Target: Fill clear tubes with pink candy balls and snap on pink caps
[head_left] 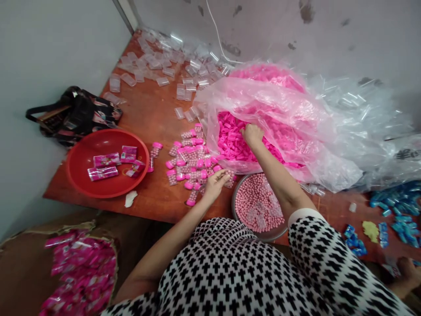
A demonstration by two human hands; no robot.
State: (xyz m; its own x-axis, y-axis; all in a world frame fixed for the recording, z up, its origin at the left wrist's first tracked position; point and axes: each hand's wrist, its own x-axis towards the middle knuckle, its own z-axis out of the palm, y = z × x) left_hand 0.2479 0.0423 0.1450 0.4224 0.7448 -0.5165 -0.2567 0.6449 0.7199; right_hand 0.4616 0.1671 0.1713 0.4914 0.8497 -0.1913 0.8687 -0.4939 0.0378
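Note:
My left hand [215, 185] is closed around a small clear plastic jar [231, 180] of pink balls, just above the table's front part. Beside it lies a heap of filled jars with pink caps [194, 163]. My right hand [253, 134] reaches into an open plastic bag [210, 103] full of loose pink plastic caps [230, 140]. Its fingers are curled together among the caps, and whatever they grip is hidden. Under my right forearm stands a metal bowl [234, 206] of pink balls [246, 197], with a few clear jars lying in it.
Left, a red basin [74, 175] holds several wrapped pink packs; a black bag [79, 112] stands behind. Clear jars [154, 61] lie scattered at the back. A sack of pink packs [82, 272] is below left. Blue packs [397, 202] and another person's hand [409, 272] are right.

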